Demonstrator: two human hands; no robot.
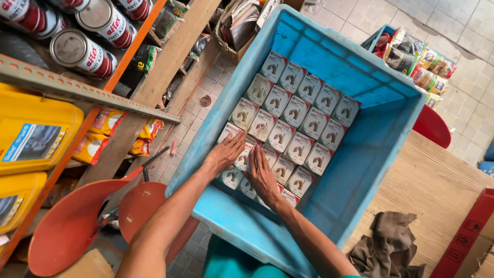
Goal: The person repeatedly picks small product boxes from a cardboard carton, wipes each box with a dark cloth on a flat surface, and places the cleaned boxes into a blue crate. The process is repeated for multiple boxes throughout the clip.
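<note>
A large blue plastic crate [360, 149] holds several small white and green boxes [296, 110] packed in tidy rows, each printed with a pipe-fitting picture. Both my hands reach into the crate's near end. My left hand [225, 153] lies flat, fingers spread, on the boxes at the near left corner. My right hand [262, 174] rests palm down on the boxes beside it, fingers pointing away from me. Neither hand grips a box. The boxes under my palms are partly hidden.
Left stands a metal shelf rack [77, 90] with tins [82, 51] and yellow canisters [31, 136]. Orange funnels [72, 221] hang below. A wooden board [437, 180] with a brown rag [388, 247] lies right. Another crate of packets [417, 62] sits on the tiled floor.
</note>
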